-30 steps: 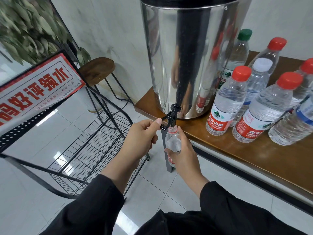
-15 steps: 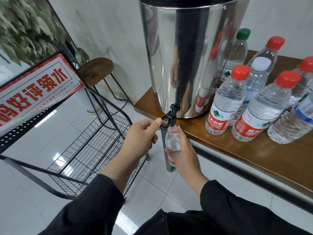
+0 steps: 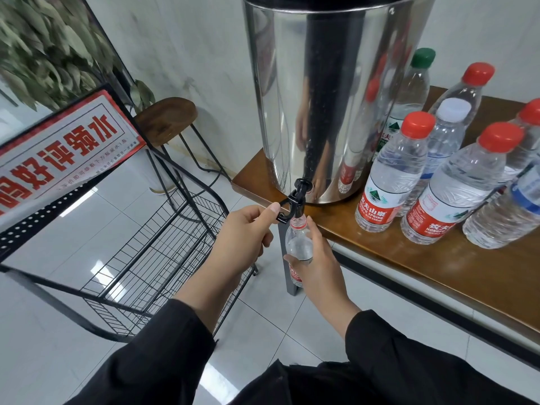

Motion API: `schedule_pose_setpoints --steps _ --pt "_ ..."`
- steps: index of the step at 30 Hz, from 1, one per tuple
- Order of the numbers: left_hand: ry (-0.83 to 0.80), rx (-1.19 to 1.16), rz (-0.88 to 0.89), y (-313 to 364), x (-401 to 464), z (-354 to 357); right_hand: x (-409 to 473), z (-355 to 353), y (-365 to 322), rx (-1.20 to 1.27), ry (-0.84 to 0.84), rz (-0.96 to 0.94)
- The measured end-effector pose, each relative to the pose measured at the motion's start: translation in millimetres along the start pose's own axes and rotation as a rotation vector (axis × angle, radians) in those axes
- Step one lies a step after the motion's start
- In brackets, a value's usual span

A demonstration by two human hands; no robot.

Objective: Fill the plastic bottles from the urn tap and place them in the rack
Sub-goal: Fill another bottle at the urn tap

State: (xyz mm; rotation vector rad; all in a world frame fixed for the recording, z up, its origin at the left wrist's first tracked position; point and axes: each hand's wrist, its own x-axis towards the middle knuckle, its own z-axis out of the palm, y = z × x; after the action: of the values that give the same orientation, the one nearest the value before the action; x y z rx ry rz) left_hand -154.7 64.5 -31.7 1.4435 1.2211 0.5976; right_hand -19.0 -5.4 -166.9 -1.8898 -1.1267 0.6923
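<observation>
**A:** Off the table's front-left corner, just under the tap, what were the hands doing?

**B:** The left hand (image 3: pixel 245 238) had its thumb and curled fingers pinching the black tap lever (image 3: pixel 287 210). The right hand (image 3: pixel 317 260) was wrapped around the open bottle (image 3: pixel 298 247), holding it upright in the air with its mouth touching or just under the spout.

**A:** So the filling step. How would it have been done well?

**B:** I'd say by keeping the neck centred under the spout and the bottle straight, since nothing supported it from below but the floor well beneath. The grip sat low on the body, which left the shoulder visible for watching the level. I could not tell how full it was.

**A:** And the shut-off?

**B:** Best to release the lever before the water reached the neck, then lower the bottle clear.

**A:** What lay beyond?

**B:** The steel urn (image 3: pixel 321 97) stood at the table's left end, capped bottles (image 3: pixel 391 176) clustered to its right along the wooden table (image 3: pixel 438 273). The wire rack (image 3: pixel 163 252) waited to the left, its visible shelf holding no bottles yet.
</observation>
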Motion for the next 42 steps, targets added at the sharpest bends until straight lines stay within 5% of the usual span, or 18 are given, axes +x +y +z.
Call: schedule_pose_setpoints --steps 42 --pt "0.022 0.015 -0.012 -0.4 -1.0 1.8 -0.9 -0.5 1.5 0.04 -0.019 0.005"
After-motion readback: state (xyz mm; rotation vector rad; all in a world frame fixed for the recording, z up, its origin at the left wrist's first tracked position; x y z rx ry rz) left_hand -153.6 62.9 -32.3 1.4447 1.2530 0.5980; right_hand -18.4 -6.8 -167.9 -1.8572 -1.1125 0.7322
